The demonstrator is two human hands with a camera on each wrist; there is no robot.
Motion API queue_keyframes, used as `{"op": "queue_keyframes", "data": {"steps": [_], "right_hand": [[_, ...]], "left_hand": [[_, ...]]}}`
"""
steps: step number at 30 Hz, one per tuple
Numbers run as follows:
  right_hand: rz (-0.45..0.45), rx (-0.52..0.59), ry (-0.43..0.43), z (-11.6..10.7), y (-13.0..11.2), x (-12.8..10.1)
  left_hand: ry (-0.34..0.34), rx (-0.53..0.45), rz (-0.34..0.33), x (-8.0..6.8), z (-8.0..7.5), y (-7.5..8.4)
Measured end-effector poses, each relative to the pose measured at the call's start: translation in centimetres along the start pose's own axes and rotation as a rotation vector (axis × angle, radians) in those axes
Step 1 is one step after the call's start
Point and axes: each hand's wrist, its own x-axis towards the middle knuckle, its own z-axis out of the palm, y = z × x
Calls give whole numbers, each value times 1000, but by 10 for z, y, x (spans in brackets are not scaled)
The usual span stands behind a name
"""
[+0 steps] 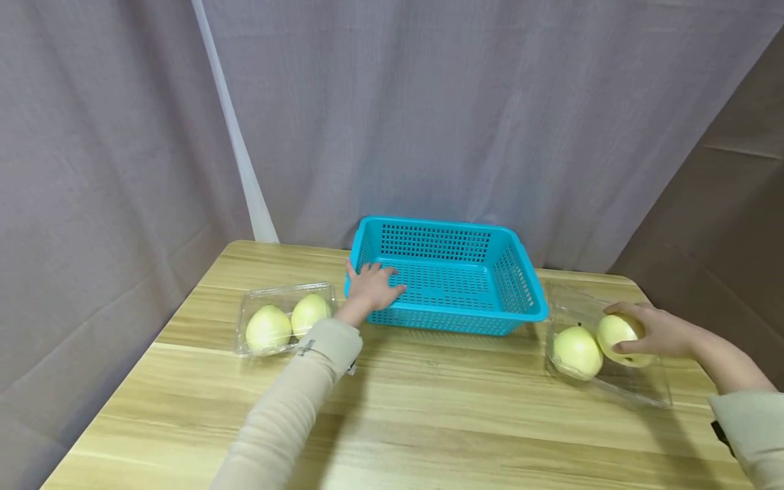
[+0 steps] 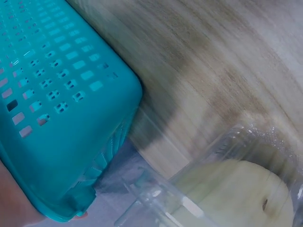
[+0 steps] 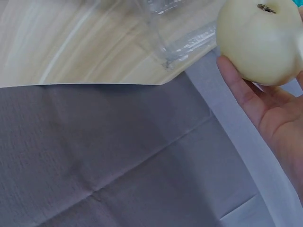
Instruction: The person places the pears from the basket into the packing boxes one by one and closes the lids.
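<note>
My left hand holds the left rim of a blue plastic basket, fingers spread over the edge. Part of this hand shows at the rim in the left wrist view; its other fingers are hidden there. On the right, my right hand grips a pale yellow apple, with thumb and fingers around its sides. The same apple shows its dark-spotted end in the right wrist view. Beside it, another apple sits in a clear plastic tray.
Left of the basket, a second clear plastic container holds two pale yellow apples. Everything stands on a wood-grain table. Grey curtains hang behind the table's back edge.
</note>
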Motion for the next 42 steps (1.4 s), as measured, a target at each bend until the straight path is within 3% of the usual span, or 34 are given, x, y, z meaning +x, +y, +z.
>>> {"op": "queue_keyframes", "data": {"steps": [6, 12, 19, 29, 42], "right_hand": [[17, 35, -9, 9, 4, -4], [38, 73, -28, 16, 7, -7], [13, -16, 11, 20, 13, -14], [25, -6, 43, 30, 18, -17], [44, -10, 40, 38, 19, -20]], "left_hand": [[74, -41, 28, -1, 2, -1], [144, 3, 6, -3, 0, 0], [135, 30, 4, -3, -3, 3], [146, -44, 28, -5, -5, 8], [201, -43, 90, -10, -8, 10]]}}
